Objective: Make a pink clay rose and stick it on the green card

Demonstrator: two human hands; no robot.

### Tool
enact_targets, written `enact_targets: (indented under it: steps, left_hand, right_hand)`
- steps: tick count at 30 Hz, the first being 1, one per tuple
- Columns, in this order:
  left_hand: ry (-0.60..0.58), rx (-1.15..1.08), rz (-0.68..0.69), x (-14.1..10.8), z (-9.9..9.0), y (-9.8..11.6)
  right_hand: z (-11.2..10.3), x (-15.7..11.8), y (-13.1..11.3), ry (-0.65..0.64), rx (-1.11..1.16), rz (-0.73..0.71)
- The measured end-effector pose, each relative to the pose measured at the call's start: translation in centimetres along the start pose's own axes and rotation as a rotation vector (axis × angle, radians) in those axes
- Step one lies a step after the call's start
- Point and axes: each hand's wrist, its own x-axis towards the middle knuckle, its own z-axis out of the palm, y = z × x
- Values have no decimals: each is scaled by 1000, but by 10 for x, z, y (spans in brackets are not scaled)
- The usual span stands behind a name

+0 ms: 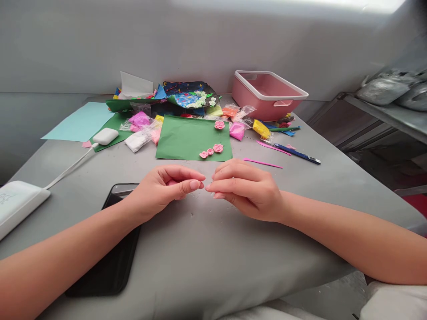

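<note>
Above the near middle of the table, my left hand is closed, thumb against the fingers, with a bit of pink clay showing inside the curl. My right hand faces it, its fingertips pinched together and almost touching the left fingertips. Whatever lies in the right pinch is too small and hidden to make out. Just beyond both hands lies a green paper sheet. Pink clay flowers sit on it: one rose near the top right corner, and a larger flower beside smaller ones at the lower right.
A black phone lies under my left forearm. At left are a white power bank, cable and white case. Clay packets surround the sheet. A blue craft knife and pink tools lie right, before a pink basket.
</note>
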Motion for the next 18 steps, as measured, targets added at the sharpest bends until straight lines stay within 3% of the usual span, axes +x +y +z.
enact_targets:
  steps: [18]
  left_hand:
    - [6, 45, 4, -1, 0, 0]
  right_hand:
    - [-4, 4, -5, 45, 225, 179]
